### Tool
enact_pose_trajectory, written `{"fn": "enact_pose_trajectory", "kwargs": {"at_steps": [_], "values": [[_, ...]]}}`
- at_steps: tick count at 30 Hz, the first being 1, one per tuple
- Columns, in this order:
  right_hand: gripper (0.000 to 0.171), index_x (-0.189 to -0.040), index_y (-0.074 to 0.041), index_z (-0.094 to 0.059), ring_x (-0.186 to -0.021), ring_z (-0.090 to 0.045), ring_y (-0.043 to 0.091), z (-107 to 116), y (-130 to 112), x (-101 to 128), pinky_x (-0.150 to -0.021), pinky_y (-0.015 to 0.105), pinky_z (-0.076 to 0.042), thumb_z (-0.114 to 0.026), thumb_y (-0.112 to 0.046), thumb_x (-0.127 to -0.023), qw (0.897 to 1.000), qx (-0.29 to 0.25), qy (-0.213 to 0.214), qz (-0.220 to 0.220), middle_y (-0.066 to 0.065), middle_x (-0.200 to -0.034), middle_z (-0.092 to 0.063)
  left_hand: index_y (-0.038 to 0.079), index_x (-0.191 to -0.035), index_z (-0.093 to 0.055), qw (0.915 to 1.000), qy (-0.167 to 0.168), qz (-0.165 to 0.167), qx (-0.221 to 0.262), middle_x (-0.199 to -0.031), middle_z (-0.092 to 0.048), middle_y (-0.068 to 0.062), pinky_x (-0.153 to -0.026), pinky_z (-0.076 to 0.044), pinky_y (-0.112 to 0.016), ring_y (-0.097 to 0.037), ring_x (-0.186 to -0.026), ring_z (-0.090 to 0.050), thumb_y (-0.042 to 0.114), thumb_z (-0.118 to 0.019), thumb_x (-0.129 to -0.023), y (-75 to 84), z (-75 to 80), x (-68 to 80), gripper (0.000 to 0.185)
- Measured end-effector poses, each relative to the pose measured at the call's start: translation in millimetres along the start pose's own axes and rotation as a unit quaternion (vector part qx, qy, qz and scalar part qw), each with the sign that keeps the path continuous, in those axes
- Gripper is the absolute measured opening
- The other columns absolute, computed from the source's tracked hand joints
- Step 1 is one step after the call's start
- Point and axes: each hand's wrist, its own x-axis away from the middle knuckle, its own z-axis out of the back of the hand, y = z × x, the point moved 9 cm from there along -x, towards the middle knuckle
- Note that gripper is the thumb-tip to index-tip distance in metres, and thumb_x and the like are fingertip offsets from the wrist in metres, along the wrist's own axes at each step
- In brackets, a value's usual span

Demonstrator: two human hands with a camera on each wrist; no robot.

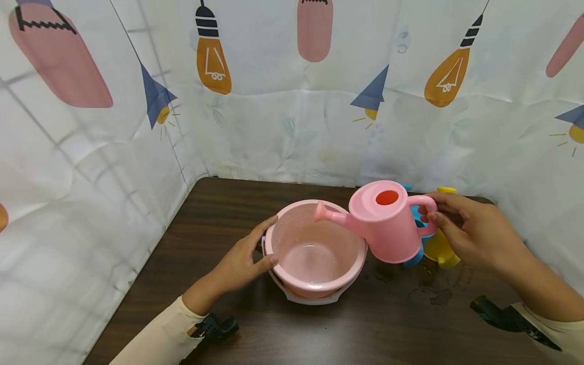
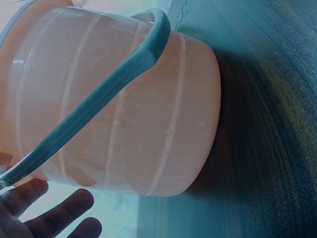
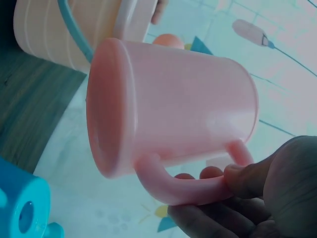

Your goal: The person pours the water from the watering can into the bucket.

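Observation:
My right hand [image 1: 479, 230] grips the handle of a pink watering can [image 1: 392, 228], fingers and thumb curled round it. The can is held up off the table, its spout reaching over the right rim of a pink bucket [image 1: 315, 290]. A red-orange inside shows through the can's top hole. My left hand [image 1: 242, 258] rests at the bucket's left rim, index fingertip and thumb on the edge. In the left wrist view, the other fingers [image 2: 62, 213] stretch out beside the wall of the bucket [image 2: 133, 144]. The bucket stands upright, its handle lowered toward me.
Behind the watering can stand a blue toy-like vessel [image 1: 414, 257] and a yellow one [image 1: 440, 248], both partly hidden. Wet spots [image 1: 440, 296] mark the dark wooden table [image 1: 228, 203] on the right. A printed white curtain [image 1: 292, 126] borders the table at the back and sides.

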Motion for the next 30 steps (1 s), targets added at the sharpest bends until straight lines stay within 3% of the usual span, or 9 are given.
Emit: {"fn": "enact_pose_trajectory", "kwargs": {"at_steps": [9, 20, 26, 30], "values": [[0.039, -0.127, -0.004, -0.069, -0.093, -0.055, -0.024, 2.4, -8.5, -1.3, -0.061, 0.014, -0.044, -0.076, 0.002, -0.088, 1.0, -0.002, -0.003, -0.005, 0.005, -0.098, -0.077, 0.025, -0.163, -0.026, 1.0, 0.003, 0.007, -0.005, -0.14, -0.057, -0.007, -0.09, -0.052, -0.043, -0.016, -0.113, -0.061, 0.043, -0.064, -0.096, -1.9, 0.0, 1.1, 0.078], [0.044, -0.125, -0.01, -0.072, -0.078, -0.061, -0.008, 4.6, -19.7, -8.1, -0.056, 0.015, -0.042, -0.079, 0.004, -0.084, 1.0, 0.006, 0.004, 0.023, -0.003, -0.094, -0.075, 0.026, -0.163, -0.026, 0.9999, 0.004, 0.01, -0.001, -0.141, -0.057, -0.007, -0.09, -0.053, -0.044, -0.017, -0.113, -0.061, 0.048, -0.062, -0.097, -2.7, -0.5, 2.0, 0.079], [0.045, -0.126, -0.011, -0.072, -0.062, -0.055, -0.001, 4.1, -23.5, -9.6, -0.045, 0.017, -0.035, -0.08, 0.003, -0.084, 1.0, 0.005, 0.002, 0.023, -0.002, -0.094, -0.075, 0.026, -0.162, -0.026, 0.9999, 0.005, 0.008, -0.005, -0.14, -0.057, -0.007, -0.09, -0.053, -0.044, -0.016, -0.112, -0.062, 0.048, -0.062, -0.096, -3.0, -0.1, 1.7, 0.078], [0.045, -0.127, -0.013, -0.073, -0.054, -0.049, 0.002, 3.8, -25.4, -11.6, -0.045, 0.018, -0.035, -0.079, 0.002, -0.085, 1.0, 0.011, 0.001, 0.022, -0.003, -0.093, -0.074, 0.026, -0.162, -0.027, 0.9999, 0.006, 0.007, -0.007, -0.14, -0.057, -0.007, -0.09, -0.053, -0.045, -0.016, -0.112, -0.062, 0.047, -0.063, -0.096, -2.6, 0.1, 1.5, 0.078]]}}
